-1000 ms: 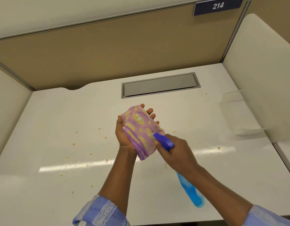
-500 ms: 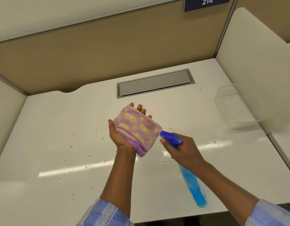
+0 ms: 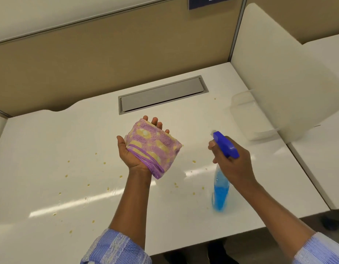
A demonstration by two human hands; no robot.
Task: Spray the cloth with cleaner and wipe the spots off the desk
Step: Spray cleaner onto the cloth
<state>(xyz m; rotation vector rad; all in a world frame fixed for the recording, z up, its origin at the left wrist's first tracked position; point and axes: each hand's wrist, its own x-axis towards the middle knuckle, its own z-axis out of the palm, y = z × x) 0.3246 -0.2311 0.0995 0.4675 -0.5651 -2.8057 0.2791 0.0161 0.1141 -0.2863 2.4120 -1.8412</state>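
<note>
**Cloth in one hand, sprayer in the other**

White and glossy, the surface [image 3: 50,141] sits inside a cubicle with tan panels at the back and a pale divider [image 3: 279,73] on the right. Set into it near the back is a grey hatch [image 3: 163,94], shut flush. A clear tray [image 3: 248,115] hangs on the divider, blurred at its edges. A blue sign [image 3: 210,1] is cut off by the top of the view.

Small yellow-brown spots [image 3: 88,185] dot the surface — most lie front-left, a few more between the 2 arms and near the hatch's right end.

The left hand [image 3: 134,155] is palm-up above the middle of the surface, fingers [image 3: 155,121] loosely curled under a folded cloth [image 3: 151,149], purple with yellow patches. The cloth lies across the palm and fingers, its hemmed edge hanging off the heel of the hand.

The right hand [image 3: 233,164] is well apart from the cloth, to its right, its fingers wrapped round the neck of a spray bottle [image 3: 221,193]. The bottle's dark blue head sticks out above the hand, nozzle aimed up and left toward the back; its clear body, holding blue liquid, hangs below the hand — whether the base touches the surface cannot be told. Both wrists end in blue striped cuffs [image 3: 115,248].
</note>
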